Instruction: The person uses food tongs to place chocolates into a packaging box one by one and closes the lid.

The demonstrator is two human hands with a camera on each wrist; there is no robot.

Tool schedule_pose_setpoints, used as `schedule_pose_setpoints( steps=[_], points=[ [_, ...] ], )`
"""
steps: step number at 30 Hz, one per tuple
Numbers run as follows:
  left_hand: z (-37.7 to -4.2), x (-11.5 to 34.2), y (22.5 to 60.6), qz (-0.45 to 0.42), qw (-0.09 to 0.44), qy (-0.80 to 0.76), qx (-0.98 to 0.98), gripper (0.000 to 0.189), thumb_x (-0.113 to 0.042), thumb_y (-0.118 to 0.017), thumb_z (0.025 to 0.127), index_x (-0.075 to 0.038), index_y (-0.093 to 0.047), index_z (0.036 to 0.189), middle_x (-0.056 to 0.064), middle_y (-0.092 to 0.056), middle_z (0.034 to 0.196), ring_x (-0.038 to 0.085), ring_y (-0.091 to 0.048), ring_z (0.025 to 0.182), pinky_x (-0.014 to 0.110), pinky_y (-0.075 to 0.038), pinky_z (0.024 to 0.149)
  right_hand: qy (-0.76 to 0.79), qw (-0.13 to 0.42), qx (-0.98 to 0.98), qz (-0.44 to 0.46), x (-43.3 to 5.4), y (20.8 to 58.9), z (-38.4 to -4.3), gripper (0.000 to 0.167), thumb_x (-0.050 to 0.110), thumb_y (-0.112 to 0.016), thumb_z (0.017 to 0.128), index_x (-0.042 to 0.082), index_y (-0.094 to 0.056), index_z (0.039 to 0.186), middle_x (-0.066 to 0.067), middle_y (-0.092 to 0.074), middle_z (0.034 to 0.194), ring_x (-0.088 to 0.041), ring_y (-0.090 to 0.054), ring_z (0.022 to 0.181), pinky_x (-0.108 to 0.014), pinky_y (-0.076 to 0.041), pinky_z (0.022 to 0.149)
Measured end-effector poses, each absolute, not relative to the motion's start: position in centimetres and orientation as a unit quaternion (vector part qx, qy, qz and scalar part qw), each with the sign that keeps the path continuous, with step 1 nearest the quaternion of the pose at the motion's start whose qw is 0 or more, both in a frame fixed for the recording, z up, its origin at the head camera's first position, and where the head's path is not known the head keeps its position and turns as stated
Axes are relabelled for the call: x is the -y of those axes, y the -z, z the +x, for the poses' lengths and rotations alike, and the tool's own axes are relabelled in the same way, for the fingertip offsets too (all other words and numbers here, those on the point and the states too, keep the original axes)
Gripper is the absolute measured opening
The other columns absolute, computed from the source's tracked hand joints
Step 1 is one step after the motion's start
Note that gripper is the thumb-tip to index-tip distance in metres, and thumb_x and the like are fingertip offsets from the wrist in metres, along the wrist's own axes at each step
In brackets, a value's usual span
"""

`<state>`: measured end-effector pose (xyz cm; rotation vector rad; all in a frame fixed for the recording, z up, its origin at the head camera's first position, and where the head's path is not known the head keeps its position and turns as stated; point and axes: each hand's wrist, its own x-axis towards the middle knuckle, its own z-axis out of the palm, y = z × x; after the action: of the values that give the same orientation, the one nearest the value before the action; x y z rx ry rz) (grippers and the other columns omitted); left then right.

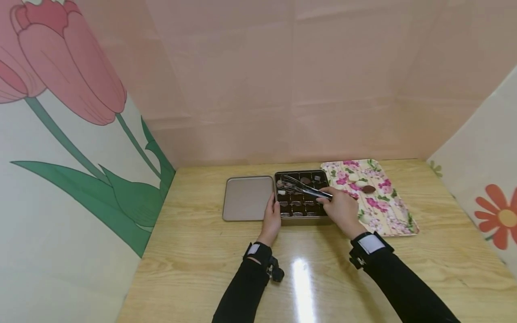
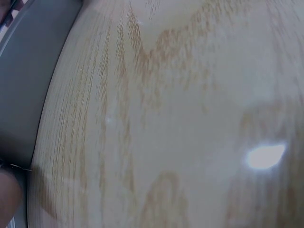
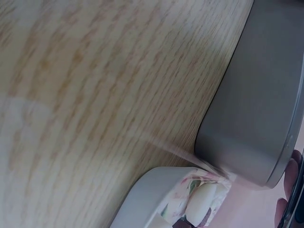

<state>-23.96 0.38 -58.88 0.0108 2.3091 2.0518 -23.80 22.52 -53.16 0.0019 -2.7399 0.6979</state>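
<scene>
My right hand (image 1: 342,211) grips a pair of metal tongs (image 1: 308,190) with a dark handle, held low over a metal tin (image 1: 304,221). The tongs' far ends point to the tin's upper left compartments; I cannot tell whether they pinch anything. Inside the tin is a black divided insert (image 1: 297,208), with a brown round piece (image 1: 305,180) and a white piece (image 1: 281,192) in its compartments. Along the tin's left side, my left hand (image 1: 271,220) rests with its fingers extended against the wall. The right wrist view shows the tin's grey wall (image 3: 251,95) and fingertips (image 3: 290,178) beside the tongs.
A flat metal lid (image 1: 247,199) lies just left of the tin. On the right, a floral tray (image 1: 397,224) bears a brown oval piece (image 1: 368,189) and several whitish oval ones. The wooden table (image 1: 194,260) meets a pink backdrop (image 1: 242,134) behind.
</scene>
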Motion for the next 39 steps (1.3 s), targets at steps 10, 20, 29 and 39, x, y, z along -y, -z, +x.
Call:
schedule_pose_setpoints(
  steps=[10, 20, 29, 39],
  points=[
    [-24.1, -0.5, 59.0, 0.007, 0.029, -0.671, -0.741, 0.051, -0.026, -0.033, 0.111, -0.011, -0.023, 0.159, 0.012, -0.024, 0.161, 0.031, -0.025, 0.146, 0.049, -0.024, 0.117, -0.248, 0.155, 0.956, -0.010, -23.0, 53.3, -23.3, 0.036, 0.030, -0.078, 0.087, 0.012, -0.072, 0.117, -0.004, -0.052, 0.055, -0.017, -0.037, 0.045, -0.033, -0.025, 0.040],
    [-23.9, -0.4, 58.8, 0.002, 0.039, -0.672, -0.740, 0.051, -0.027, -0.034, 0.110, -0.016, -0.023, 0.159, 0.010, -0.024, 0.162, 0.029, -0.024, 0.147, 0.047, -0.023, 0.118, -0.237, 0.143, 0.961, -0.006, -25.9, 53.2, -21.6, 0.034, 0.026, -0.071, 0.093, 0.013, -0.068, 0.124, -0.001, -0.043, 0.048, -0.017, -0.036, 0.040, -0.031, -0.022, 0.037],
    [-24.0, -0.3, 58.8, 0.008, 0.037, -0.670, -0.741, 0.052, -0.027, -0.033, 0.111, -0.013, -0.022, 0.159, 0.011, -0.023, 0.162, 0.030, -0.024, 0.147, 0.047, -0.023, 0.118, -0.209, 0.167, 0.963, -0.022, -29.9, 52.8, -19.5, 0.037, 0.031, -0.075, 0.090, 0.011, -0.069, 0.120, 0.000, -0.040, 0.049, -0.017, -0.032, 0.041, -0.031, -0.018, 0.038],
    [-23.7, -0.1, 58.6, 0.011, 0.051, -0.680, -0.732, 0.053, -0.032, -0.033, 0.110, -0.018, -0.020, 0.160, 0.009, -0.021, 0.163, 0.029, -0.023, 0.147, 0.048, -0.023, 0.118, -0.223, 0.135, 0.964, -0.055, -34.6, 53.4, -16.8, 0.042, 0.031, -0.069, 0.095, 0.003, -0.064, 0.125, -0.004, -0.054, 0.061, -0.017, -0.039, 0.044, -0.030, -0.022, 0.038]
  ],
)
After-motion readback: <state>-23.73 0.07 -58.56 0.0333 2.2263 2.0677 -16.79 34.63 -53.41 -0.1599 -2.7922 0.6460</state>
